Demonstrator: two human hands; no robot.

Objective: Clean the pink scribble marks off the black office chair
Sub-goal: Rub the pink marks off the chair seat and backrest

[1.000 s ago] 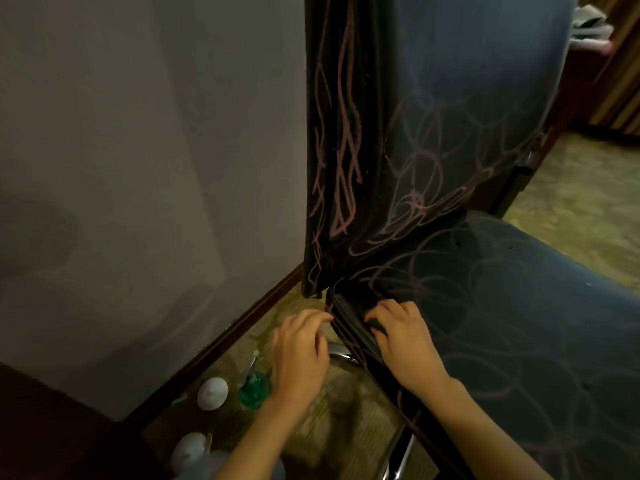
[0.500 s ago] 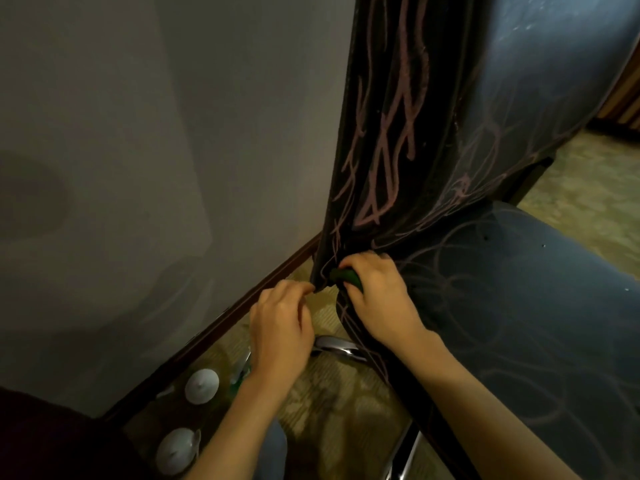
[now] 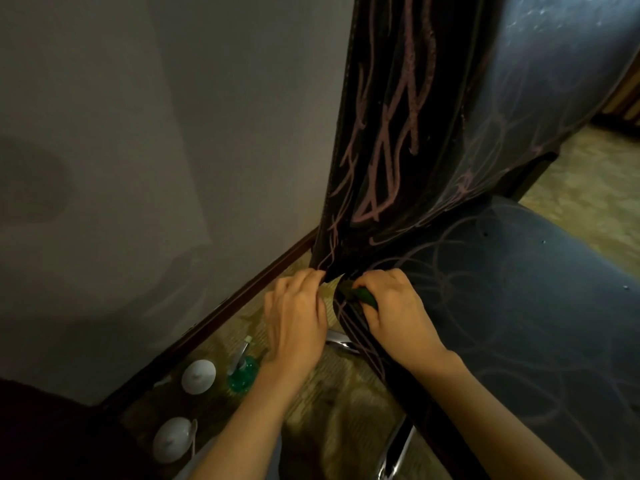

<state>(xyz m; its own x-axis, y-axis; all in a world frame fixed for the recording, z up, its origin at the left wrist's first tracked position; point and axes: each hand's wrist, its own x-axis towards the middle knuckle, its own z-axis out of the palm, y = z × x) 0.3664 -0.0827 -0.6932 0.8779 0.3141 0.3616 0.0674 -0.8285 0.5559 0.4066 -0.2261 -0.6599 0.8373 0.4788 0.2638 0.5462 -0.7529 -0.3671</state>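
The black office chair fills the right half: its backrest (image 3: 433, 109) rises at the top and its seat (image 3: 512, 306) spreads at the right. Pink scribble marks (image 3: 412, 98) run thick down the backrest's side edge and loop faintly over the seat. My right hand (image 3: 398, 313) grips a small dark green object (image 3: 362, 293), mostly hidden by the fingers, at the gap where seat and backrest meet. My left hand (image 3: 298, 317) pinches the backrest's lower corner just left of that gap.
A grey wall (image 3: 156, 150) with a dark baseboard (image 3: 242, 299) stands close on the left. On the patterned floor lie two white round objects (image 3: 198, 376) (image 3: 172, 439) and a green bottle (image 3: 242, 370). A chrome chair leg (image 3: 394, 448) shows below.
Both hands rose from the seat's side edge to the gap under the backrest. The green object has appeared in my right hand. My left hand closed onto the backrest's corner. The view moved closer.
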